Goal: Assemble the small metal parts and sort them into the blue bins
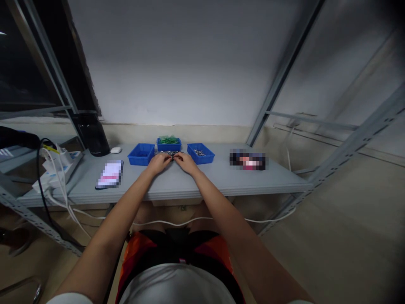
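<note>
My left hand (pixel 160 162) and my right hand (pixel 185 162) meet at the middle of the grey shelf. The fingers of both are pinched together around a small dark spot, too small to name. Just behind the fingertips lies a heap of small shiny metal pieces (pixel 167 153), partly covered by my hands. Beyond it stands a blue bin (pixel 169 147) of green pieces (pixel 168 139). To the left is a second blue bin (pixel 141 161) with nothing visible inside. On the right, a third blue bin (pixel 205 160) holds small metal parts (pixel 199 153).
Left on the shelf (pixel 221 185) are a lit phone (pixel 110 174), a white earbud case (pixel 115 150), a black bottle (pixel 95 135) and a power strip (pixel 58 171) with cables. A blurred-out device (pixel 248 160) lies right. Metal uprights and a wall bound the shelf.
</note>
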`<state>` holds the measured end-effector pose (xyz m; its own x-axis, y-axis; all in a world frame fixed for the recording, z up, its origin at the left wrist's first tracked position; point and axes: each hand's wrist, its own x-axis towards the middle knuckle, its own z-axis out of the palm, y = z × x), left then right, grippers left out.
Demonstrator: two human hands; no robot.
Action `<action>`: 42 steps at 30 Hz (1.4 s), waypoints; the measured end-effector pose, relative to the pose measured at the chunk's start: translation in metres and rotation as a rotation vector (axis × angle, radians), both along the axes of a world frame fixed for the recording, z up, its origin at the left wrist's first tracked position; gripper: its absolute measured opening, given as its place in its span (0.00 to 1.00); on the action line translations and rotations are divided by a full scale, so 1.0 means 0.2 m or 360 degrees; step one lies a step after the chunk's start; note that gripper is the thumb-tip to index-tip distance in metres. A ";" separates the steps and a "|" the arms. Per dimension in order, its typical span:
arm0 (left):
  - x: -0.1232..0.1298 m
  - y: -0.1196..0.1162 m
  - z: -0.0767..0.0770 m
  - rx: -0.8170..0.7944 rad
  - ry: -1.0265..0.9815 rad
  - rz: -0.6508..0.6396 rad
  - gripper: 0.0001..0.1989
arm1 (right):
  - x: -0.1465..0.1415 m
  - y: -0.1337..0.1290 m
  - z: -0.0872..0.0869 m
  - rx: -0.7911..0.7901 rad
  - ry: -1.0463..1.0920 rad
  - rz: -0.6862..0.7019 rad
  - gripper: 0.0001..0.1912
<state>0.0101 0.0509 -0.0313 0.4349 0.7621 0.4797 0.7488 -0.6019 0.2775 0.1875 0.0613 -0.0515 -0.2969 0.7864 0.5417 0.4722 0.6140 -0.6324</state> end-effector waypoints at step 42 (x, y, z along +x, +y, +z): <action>-0.01 0.00 0.00 0.0138 -0.0065 0.0053 0.11 | -0.02 -0.03 0.03 0.0057 0.0011 -0.0053 0.09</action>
